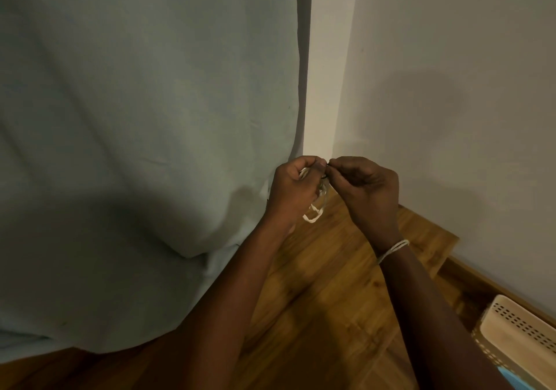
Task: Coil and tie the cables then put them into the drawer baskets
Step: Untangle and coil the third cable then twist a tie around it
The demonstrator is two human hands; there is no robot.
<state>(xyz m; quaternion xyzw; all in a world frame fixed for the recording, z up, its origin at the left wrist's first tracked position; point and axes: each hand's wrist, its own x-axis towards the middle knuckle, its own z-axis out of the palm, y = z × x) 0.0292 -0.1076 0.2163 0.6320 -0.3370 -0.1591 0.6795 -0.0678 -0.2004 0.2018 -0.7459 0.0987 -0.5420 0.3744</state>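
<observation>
Holding coiled white cable (314,212) in my left hand (296,192), fingers curled round bundle, above wooden surface (325,284). My right hand (365,192) pinching thin dark tie (326,169) at coil top. Cable seeming light, soft, springy; gripping at crossing strands should be stopping loops unwinding. Perforated basket (517,329) waiting at lower right.

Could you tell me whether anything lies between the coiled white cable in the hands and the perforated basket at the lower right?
Nothing visible does. The white cable is held in the left hand, with the right hand pinching at it, above the wooden surface. Only the right forearm crosses toward the basket, whose opening looks unobstructed.
</observation>
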